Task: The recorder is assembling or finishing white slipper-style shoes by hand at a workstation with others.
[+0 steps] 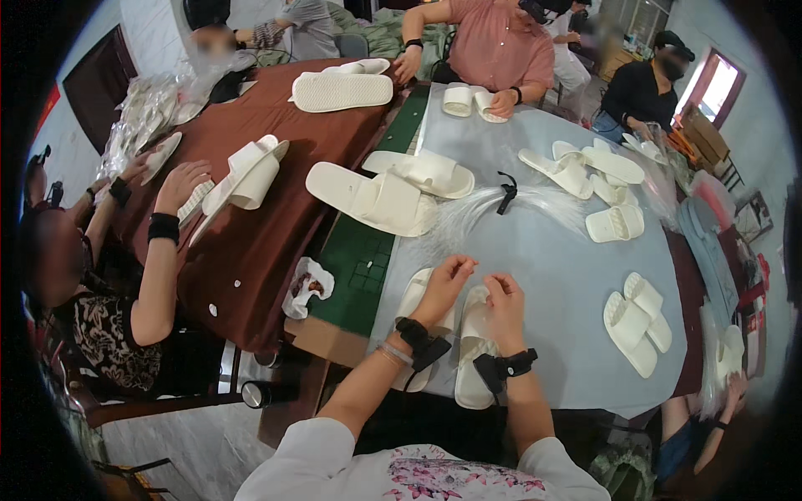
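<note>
My left hand (449, 288) is closed in a pinch above the near edge of the grey-blue table, its fingertips pointing right. Beside it, my right hand (505, 311) also has thumb and fingers pressed together, a small gap from the left. Whatever either pinch holds is too fine to make out. Under the left hand lies a white slipper (415, 294), partly covered by the wrist. Another white slipper (474, 367) lies next to it, beneath the right hand. Just beyond my hands spreads a bundle of thin clear plastic strands (468, 209), gathered by a black tie (507, 193).
More white slippers lie beyond the strands (393, 196), at right (631, 326) and far right (614, 224). A brown-covered table (284, 134) adjoins on the left, where co-workers handle slippers. A crumpled white bag (307, 288) sits on the green strip. Another person (501, 50) works across the table.
</note>
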Demonstrator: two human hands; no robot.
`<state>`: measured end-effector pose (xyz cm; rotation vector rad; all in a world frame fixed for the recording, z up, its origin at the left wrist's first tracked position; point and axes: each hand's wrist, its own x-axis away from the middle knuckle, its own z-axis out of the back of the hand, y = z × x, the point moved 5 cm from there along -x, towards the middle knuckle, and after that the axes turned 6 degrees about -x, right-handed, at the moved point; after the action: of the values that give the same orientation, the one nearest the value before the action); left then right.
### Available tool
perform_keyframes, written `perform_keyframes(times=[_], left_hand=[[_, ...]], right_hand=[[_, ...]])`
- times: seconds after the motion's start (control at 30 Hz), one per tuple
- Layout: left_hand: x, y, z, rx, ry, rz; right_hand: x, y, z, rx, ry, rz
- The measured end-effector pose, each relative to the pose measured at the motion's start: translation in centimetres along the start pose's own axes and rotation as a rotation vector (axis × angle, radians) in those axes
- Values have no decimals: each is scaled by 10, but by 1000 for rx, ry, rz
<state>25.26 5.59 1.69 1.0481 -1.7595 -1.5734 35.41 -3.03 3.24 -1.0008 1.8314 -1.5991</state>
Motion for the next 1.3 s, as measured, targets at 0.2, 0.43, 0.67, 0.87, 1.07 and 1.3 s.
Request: perform_keyframes(times=[0.2, 0.43, 0.67, 0.87, 1.07, 1.3], left_hand=[[1, -8, -5, -84, -123, -10], [2, -4, -5, -47, -101, 27], [1, -5, -2, -90, -53, 37], [2, 0, -5, -107, -99, 66], [2, 0, -7, 45, -22, 129], [3, 1, -10, -55, -91, 107]], right_hand=[[1, 3, -3, -13, -10, -4], [3, -1, -2, -12, -2, -6], [1, 1, -1, -29, 7, -30], [-2, 2, 0, 6, -18, -19], [-5, 2, 4, 23, -14, -2], [-7, 10, 1, -31, -40, 15]])
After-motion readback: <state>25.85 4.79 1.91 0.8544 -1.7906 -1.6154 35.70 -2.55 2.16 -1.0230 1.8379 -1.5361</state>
